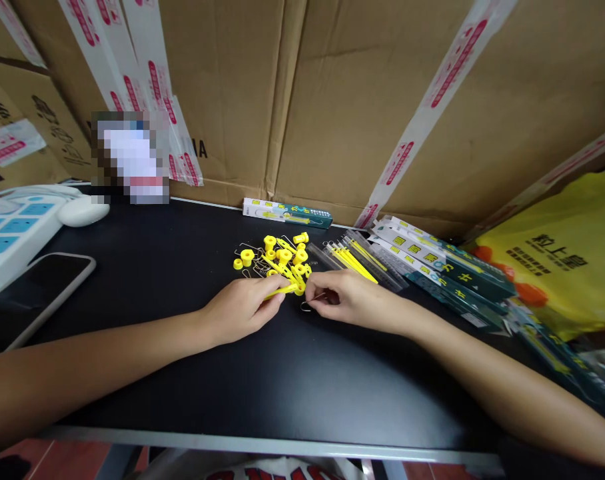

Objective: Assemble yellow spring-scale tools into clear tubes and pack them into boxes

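Note:
My left hand point(245, 305) pinches a slim yellow plastic rod point(281, 291) between thumb and fingers, its end pointing at my right hand. Closed in a pinch, my right hand point(340, 297) grips a thin metal hook point(306, 307) whose curved end sticks out below the fingertips. The hands are close together, slightly apart. Just beyond them lies a heap of yellow plastic caps point(283, 256), with more yellow parts, wire hooks and small springs mixed in. Right of the heap, clear tubes with yellow rods inside point(350, 260) lie side by side, partly behind my right hand.
Printed small boxes point(432, 260) are stacked at the right, beside a yellow plastic bag point(557, 253). One similar box point(287, 213) lies at the back against large cardboard cartons point(362, 100). At left are a phone point(37, 293), a power strip point(20, 223) and a white mouse point(84, 211).

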Demonstrator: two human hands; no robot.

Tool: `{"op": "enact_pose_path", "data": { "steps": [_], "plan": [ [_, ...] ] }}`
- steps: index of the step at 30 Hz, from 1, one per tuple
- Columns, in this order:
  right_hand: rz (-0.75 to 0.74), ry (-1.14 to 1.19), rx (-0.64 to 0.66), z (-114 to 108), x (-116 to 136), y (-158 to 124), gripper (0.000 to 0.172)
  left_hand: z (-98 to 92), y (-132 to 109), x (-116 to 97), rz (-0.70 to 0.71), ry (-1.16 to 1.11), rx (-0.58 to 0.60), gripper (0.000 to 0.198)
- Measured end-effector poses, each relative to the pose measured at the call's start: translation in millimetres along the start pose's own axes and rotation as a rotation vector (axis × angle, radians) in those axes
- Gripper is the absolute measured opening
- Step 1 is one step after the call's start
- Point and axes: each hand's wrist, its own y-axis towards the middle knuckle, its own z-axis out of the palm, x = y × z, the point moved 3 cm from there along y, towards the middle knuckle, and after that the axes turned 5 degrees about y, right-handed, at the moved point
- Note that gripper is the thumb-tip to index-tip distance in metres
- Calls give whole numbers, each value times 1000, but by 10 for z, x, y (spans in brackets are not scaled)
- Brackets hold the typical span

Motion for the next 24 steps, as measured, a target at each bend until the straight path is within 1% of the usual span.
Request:
{"op": "enact_pose_path", "data": {
  "steps": [3, 8, 10, 12, 16, 21, 24],
  "plan": [
    [24, 257, -64, 150, -16, 20, 6, 3, -9, -15, -18, 27, 22, 21],
    [25, 698, -142, 341, -19, 52, 15, 18, -1, -45, 9, -6, 90, 12],
    [35, 806, -153, 377, -34, 59, 20, 23, 5, -39, 6, -13, 91, 12],
    [58, 839, -167, 385, -65, 62, 23, 23, 9, -21, -11, 0, 70, 15],
    [94, 810, -187, 360, -126, 63, 26, 23, 3, 11, -50, 23, 44, 20],
    [75, 749, -179, 378, -143, 61, 25, 15, 0, 1, -70, -21, 96, 19],
    [71, 776, -203, 398, -164, 64, 26, 2, 14, -12, -110, -67, 128, 19]
  ]
}}
